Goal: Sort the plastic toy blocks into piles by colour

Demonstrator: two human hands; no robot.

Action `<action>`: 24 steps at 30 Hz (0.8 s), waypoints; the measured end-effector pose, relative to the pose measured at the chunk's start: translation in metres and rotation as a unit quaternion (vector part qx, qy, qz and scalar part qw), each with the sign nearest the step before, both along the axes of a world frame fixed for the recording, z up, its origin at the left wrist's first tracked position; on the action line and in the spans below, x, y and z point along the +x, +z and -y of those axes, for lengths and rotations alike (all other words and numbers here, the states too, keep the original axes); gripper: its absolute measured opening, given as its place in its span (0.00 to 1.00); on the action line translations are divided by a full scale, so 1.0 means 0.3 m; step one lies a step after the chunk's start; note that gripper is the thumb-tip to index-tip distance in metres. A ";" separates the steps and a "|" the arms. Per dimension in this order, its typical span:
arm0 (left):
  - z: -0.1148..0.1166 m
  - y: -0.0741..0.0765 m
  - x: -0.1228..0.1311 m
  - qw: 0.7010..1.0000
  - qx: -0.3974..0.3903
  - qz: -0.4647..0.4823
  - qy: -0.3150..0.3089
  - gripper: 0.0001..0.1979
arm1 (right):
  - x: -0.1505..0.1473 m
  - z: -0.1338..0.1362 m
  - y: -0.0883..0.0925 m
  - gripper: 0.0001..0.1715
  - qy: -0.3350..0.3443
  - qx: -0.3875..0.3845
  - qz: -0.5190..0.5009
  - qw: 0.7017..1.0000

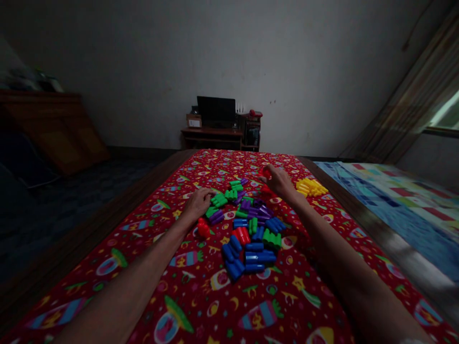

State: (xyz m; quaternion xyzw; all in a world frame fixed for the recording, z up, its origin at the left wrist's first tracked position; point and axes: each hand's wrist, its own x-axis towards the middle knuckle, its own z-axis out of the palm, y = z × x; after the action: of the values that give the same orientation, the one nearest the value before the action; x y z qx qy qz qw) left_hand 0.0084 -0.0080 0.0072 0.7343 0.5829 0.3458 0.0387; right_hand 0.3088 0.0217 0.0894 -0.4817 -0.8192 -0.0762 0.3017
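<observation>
Both my arms reach forward over a red patterned cloth (201,306) strewn with plastic building blocks. My left hand (198,202) rests knuckles up beside a green block (218,199), fingers curled toward it. My right hand (278,181) is farther out, fingers closed round a red block (266,173). Between the hands lie purple blocks (256,210) and more green ones. Nearer me sit several blue blocks (247,253), a red block (241,235) and another red piece (202,228). A yellow pile (311,187) lies right of my right hand.
The cloth covers a long surface with a dark wooden edge (118,210) on the left. A colourful mat (401,200) lies to the right. Against the far wall stands a low desk (212,135) with a dark screen (216,112). The room is dim.
</observation>
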 end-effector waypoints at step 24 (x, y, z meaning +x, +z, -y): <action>0.013 0.020 0.016 1.000 -0.010 0.027 -0.004 0.19 | -0.221 0.137 0.018 0.15 0.259 -0.104 0.063 0.958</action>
State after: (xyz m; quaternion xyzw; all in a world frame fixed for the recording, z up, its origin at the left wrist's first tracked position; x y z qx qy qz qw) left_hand 0.0132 -0.0119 0.0132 0.7267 0.5818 0.3596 0.0636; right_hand 0.2425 -0.0195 0.0948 -0.2757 -0.9368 0.0603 0.2068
